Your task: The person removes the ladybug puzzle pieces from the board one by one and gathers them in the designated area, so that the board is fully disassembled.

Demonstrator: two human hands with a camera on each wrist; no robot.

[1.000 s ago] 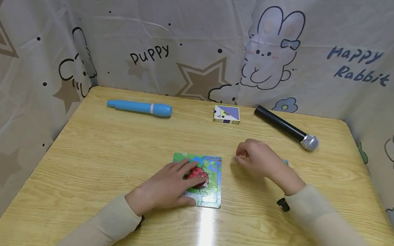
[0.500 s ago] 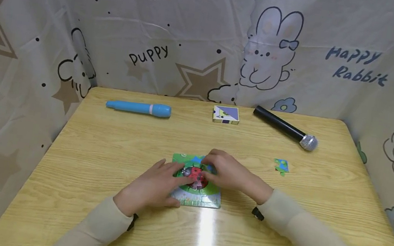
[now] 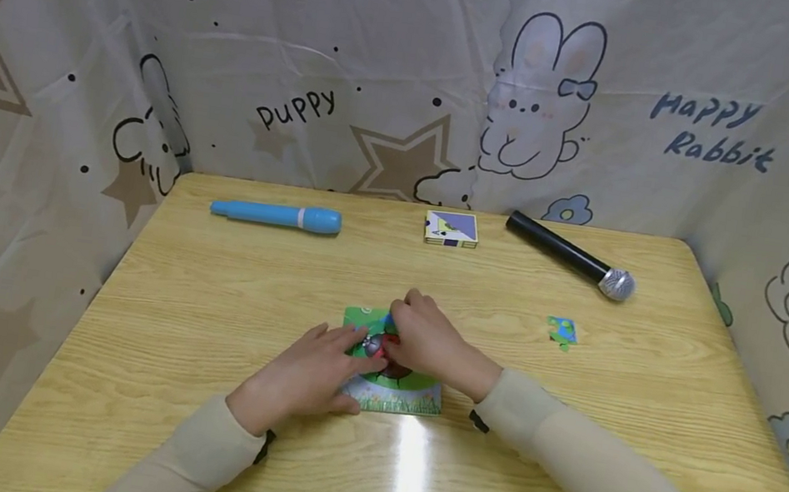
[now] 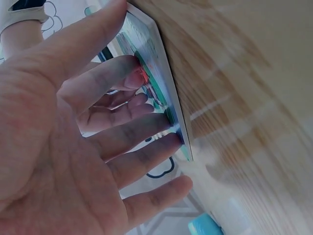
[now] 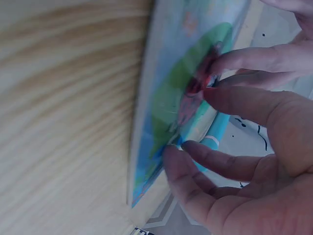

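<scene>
Ladybug jigsaw puzzle [image 3: 401, 399] is flat on the counter [image 3: 206, 295], near the middle, under both hands. Printed ladybug [image 3: 398, 371] partly covered; bottom strip of grass and flowers exposed.

Left hand [image 3: 301, 372]: comes in from lower left, palm down, wrist low. Fingers spread wide and nearly straight, no grip. Thumb at the puzzle's near edge, index reaching over the ladybug, others toward the left side. Left wrist view: middle and ring fingertips at the board, little finger out past it.

Right hand [image 3: 433, 340]: comes in from the right, across the puzzle's upper right area. Fingers bent down; thumb over the ladybug's red body, index and middle toward the blue part by the far edge. Thumb and index sit apart. Can't tell whether they pinch a piece or just press. The two hands are close together, right thumb just beside left index.

Loose jigsaw piece [image 3: 562, 331], blue and green, lies to the right, well apart from the puzzle. Along the back: blue wand-shaped object [image 3: 278, 215] left, playing card box [image 3: 451, 229] middle, black microphone [image 3: 567, 255] right, silver head toward the near side. Behind: printed cloth [image 3: 399, 53].
</scene>
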